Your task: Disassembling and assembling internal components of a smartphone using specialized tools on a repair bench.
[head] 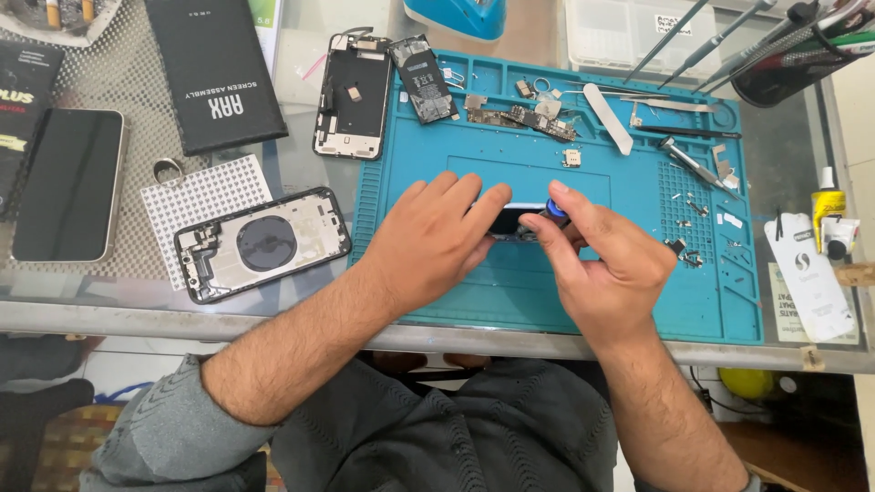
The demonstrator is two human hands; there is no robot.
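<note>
I see the phone part [512, 221] mid-mat, long axis l-r, under both hands. L hand [436, 239] fingers flat pinning it; r hand [597, 255] pinches blue-capped screwdriver [555, 210] upright at its r end.

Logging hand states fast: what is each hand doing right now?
Left hand: pressing flat on the small dark part, not gripping.
Right hand: pinching the blue-tipped screwdriver.

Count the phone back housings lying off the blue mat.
2: one housing with a round coil left of the mat, another upright by its top-left corner. Hands may hide more.
</note>
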